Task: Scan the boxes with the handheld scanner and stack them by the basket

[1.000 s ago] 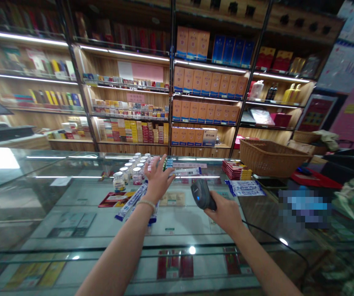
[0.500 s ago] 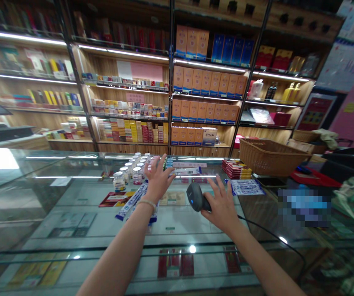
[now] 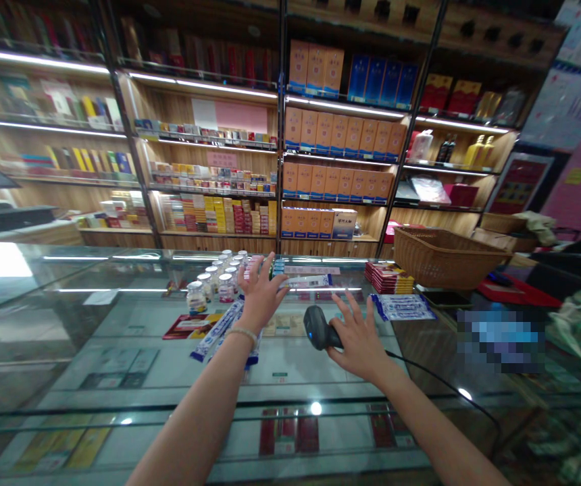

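Head view: both bare forearms are stretched forward over the clear glass counter top [image 3: 118,324], with the palms turned down.
Right hand: the right hand [image 3: 359,334] is held flat with its fingers fanned wide apart and nothing clamped. Its thumb side is laid against the handle of the dark grey handheld barcode scanner [image 3: 317,325].
Scanner: it is seen on the glass just left of the right hand, with its head turned left and a small blue light showing on it.
Cable: a thin black cable [image 3: 422,370] is run from under the right hand towards the right across the counter.
Left hand: the left hand [image 3: 260,287] is reached farther forward, wrist raised and fingers spread, and nothing is gripped. Whether the fingertips touch anything cannot be told.
Left wrist: a pale beaded bracelet [image 3: 242,332] is worn on it.
Near the left hand: a cluster of small white-capped bottles [image 3: 218,280] is stood just beside it on the left, and a long blue-and-white carton [image 3: 217,329] is laid below the wrist.
Farther right: a stack of flat red packs [image 3: 386,277] and a brown woven basket [image 3: 442,256] are set on the counter.
Behind: lit wooden shelves are filled with rows of orange boxes [image 3: 341,138].
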`<state>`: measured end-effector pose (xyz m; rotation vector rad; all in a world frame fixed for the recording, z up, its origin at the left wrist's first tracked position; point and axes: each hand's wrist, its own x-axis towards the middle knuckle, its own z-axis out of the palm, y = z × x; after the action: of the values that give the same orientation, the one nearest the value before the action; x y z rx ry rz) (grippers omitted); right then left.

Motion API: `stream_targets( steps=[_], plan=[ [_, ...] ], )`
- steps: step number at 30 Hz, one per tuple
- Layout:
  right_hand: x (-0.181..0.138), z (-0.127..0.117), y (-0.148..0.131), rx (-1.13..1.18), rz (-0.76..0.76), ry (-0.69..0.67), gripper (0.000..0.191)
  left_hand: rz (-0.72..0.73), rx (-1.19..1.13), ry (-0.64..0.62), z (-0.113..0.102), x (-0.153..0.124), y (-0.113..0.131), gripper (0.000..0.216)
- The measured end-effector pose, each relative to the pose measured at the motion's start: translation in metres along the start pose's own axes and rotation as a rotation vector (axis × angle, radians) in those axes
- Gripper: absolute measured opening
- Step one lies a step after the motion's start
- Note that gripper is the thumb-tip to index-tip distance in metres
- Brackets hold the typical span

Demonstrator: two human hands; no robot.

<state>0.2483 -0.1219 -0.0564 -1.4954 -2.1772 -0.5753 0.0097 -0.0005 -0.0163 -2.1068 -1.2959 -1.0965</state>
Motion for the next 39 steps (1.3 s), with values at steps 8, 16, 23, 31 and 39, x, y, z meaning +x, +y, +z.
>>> stream_targets(
  steps=[8, 16, 23, 31, 39],
  plan=[
    [-0.001, -0.008, 0.008, 0.073, -0.032, -0.108, 0.043, 0.015, 0.011, -0.018, -0.001, 0.0, 0.0, 0.019],
    [0.035, -0.019, 0.04, 0.033, -0.01, 0.018, 0.058, 0.043, 0.017, -0.012, -0.002, 0.0, -0.001, 0.018],
    [0.078, 0.006, 0.057, -0.051, -0.003, 0.136, 0.06, 0.046, 0.026, -0.031, -0.001, -0.002, -0.001, 0.019],
    [0.078, 0.034, 0.061, -0.079, -0.024, 0.323, 0.058, 0.066, 0.045, -0.017, 0.001, -0.001, 0.0, 0.02],
    [0.079, 0.036, 0.054, -0.123, -0.105, 0.441, 0.031, 0.181, 0.039, 0.043, 0.001, 0.0, 0.009, 0.016]
  ],
)
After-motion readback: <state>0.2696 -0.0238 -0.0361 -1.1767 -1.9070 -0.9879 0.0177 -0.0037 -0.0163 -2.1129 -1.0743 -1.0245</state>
